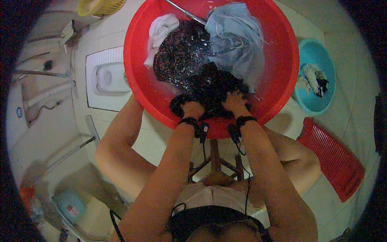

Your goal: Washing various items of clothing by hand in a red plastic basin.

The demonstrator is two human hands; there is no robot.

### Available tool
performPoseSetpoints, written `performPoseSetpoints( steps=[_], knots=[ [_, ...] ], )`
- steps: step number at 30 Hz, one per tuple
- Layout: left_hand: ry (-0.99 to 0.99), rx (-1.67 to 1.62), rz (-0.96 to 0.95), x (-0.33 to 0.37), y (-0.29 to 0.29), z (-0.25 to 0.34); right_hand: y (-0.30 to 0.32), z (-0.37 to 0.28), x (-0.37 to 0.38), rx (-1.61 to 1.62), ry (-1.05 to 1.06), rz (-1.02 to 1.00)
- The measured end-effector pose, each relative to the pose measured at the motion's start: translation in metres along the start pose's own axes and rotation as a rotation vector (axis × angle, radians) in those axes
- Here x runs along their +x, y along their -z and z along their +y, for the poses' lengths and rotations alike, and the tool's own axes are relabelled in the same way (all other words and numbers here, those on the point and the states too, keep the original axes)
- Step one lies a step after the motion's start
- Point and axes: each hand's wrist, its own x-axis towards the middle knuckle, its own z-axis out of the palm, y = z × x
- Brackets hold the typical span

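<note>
A large red basin (139,80) holds water and several pieces of wet laundry. At its near side lies a black garment (213,86), partly under water. My left hand (192,109) grips the left part of this garment, fingers buried in the folds. Close by on the right, my right hand (236,101) has its fingers curled over the same cloth. Beyond them floats a dark patterned cloth (181,52), with a white cloth (161,30) at its left. A light blue garment (236,36) spreads at the far right of the water.
A metal rod or hose (185,11) reaches over the far rim. Right of the basin are a blue basin (310,107) with a white-and-black cloth (316,78) and a red slatted washboard (334,159). At left sits a squat toilet (107,76); a yellow basket (100,6) stands farther back.
</note>
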Motion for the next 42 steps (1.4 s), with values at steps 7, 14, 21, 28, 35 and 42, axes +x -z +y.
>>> performPoseSetpoints(
  steps=[7, 14, 21, 28, 35, 42],
  knots=[
    [-0.321, -0.178, -0.178, 0.001, 0.113, 0.016, 0.045, 0.098, 0.063, 0.545, -0.014, -0.795],
    [-0.353, -0.183, 0.214, 0.017, 0.05, 0.005, -0.044, 0.001, 0.033, -0.322, 0.307, 0.228],
    [-0.05, -0.77, 0.162, 0.081, 0.0, -0.016, -0.039, -0.019, 0.065, 0.159, -0.095, 0.406],
    [-0.025, -2.199, -0.559, 0.007, 0.044, -0.002, 0.041, -0.078, -0.064, 1.444, 0.276, 0.15],
    [-0.088, -1.266, -0.019, 0.0, 0.032, -0.008, -0.004, 0.002, 0.019, 0.366, 0.121, 0.403],
    [-0.032, -0.231, 0.051, -0.005, 0.042, 0.013, -0.004, -0.022, -0.004, -0.002, 0.021, 0.296]
  ],
)
